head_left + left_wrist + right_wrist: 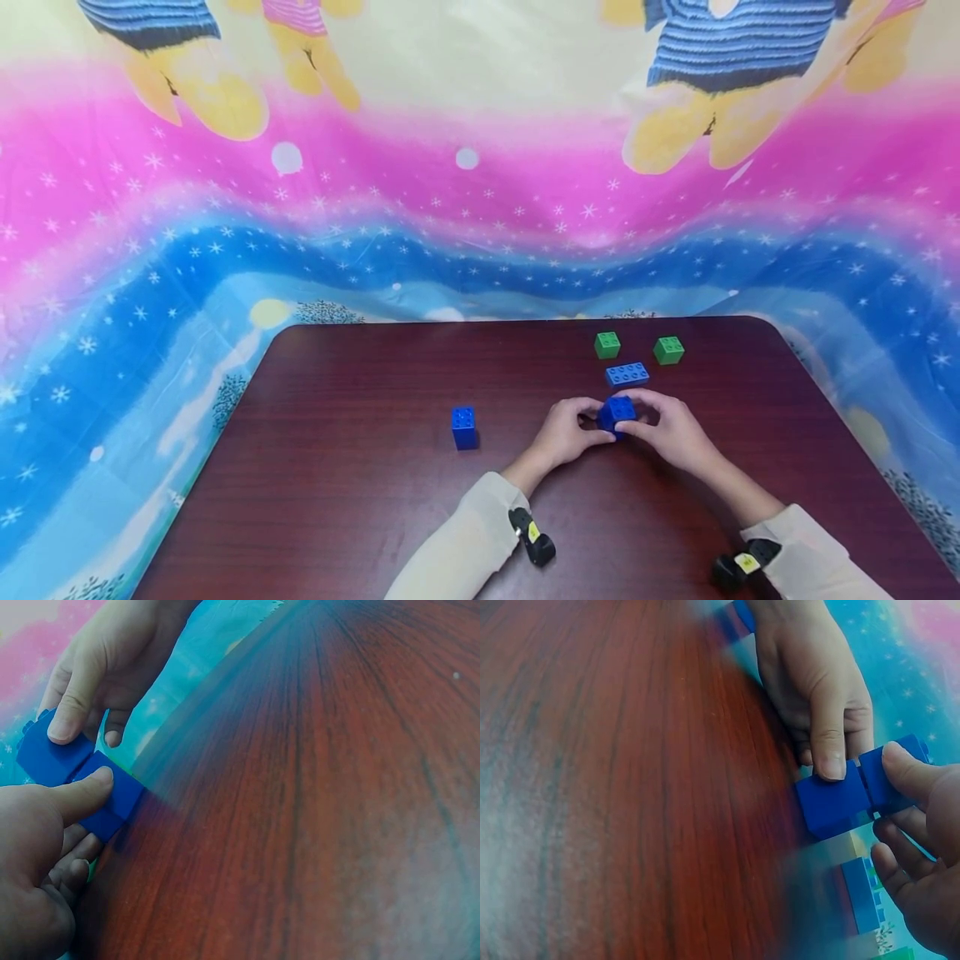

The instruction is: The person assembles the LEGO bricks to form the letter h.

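Observation:
In the head view, both hands meet at two dark blue bricks, one above the other, at the right of the table. My left hand [564, 432] pinches the lower blue brick [829, 804], thumb on its near face. The upper blue brick [619, 408], studs on top, is between the thumb and fingers of my right hand [671, 427]. In the right wrist view a thin, uneven gap shows between the two bricks, the upper one slightly tilted. Just behind the hands lies a lighter blue eight-stud brick [627, 374].
Two green bricks [607, 345] stand near the table's back edge, right of centre. Left of the hands, a tall blue block [464, 428] stands upright on the dark wooden table [337, 483]. A patterned cloth [465, 217] hangs behind the table.

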The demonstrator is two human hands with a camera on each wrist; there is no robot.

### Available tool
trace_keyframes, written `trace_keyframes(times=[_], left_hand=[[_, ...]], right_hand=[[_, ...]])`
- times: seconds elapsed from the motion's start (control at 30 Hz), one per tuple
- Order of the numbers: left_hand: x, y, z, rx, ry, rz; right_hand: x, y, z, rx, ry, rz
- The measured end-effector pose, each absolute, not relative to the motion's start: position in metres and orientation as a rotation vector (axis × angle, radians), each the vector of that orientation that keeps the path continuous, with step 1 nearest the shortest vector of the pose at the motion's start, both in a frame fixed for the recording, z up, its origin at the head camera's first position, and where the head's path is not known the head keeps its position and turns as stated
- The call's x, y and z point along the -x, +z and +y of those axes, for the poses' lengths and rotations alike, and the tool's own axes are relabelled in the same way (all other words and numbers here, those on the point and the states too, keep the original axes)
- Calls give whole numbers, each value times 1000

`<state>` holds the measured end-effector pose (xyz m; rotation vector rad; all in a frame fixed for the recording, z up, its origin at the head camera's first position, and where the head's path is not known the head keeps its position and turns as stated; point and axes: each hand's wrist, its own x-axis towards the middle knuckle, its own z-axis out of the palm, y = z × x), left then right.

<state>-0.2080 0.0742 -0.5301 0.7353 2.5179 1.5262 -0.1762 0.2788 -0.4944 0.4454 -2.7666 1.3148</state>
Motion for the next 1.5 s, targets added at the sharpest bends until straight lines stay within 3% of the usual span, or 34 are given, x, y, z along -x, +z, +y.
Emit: trace_keyframes(times=[0.8,1.5], left_hand=[[207,-531,76,-725,1527,2515],[208,-533,74,-731,1534,2509]], right_hand=[[178,-492,282,-483,1320,-2785],[180,-490,278,-643,1012,-2791]])
